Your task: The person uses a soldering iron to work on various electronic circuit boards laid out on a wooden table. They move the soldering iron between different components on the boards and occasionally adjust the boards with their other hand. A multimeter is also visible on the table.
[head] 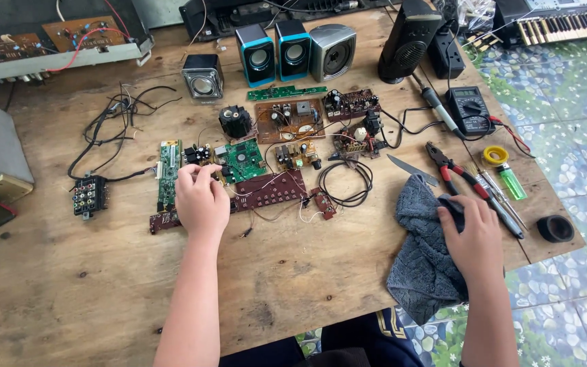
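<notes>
My left hand [200, 199] rests on a cluster of circuit boards in the middle of the wooden table [103, 272], fingertips pinching a small part beside the green board [244, 160]. A long dark red board [273, 190] lies just right of that hand. My right hand [471, 234] presses on a grey cloth [421, 251] that hangs over the table's front right edge, and its fingers cover a dark object. Red-handled pliers [458, 173] and a knife blade [410, 170] lie just beyond that hand.
Small speakers [274, 51] stand at the back, with a black speaker [409, 37] to their right. A soldering iron [435, 105], a multimeter [469, 109], a solder roll [494, 155], a green lighter [512, 182] and black tape [555, 228] lie at the right. Loose black wires [113, 119] lie at the left.
</notes>
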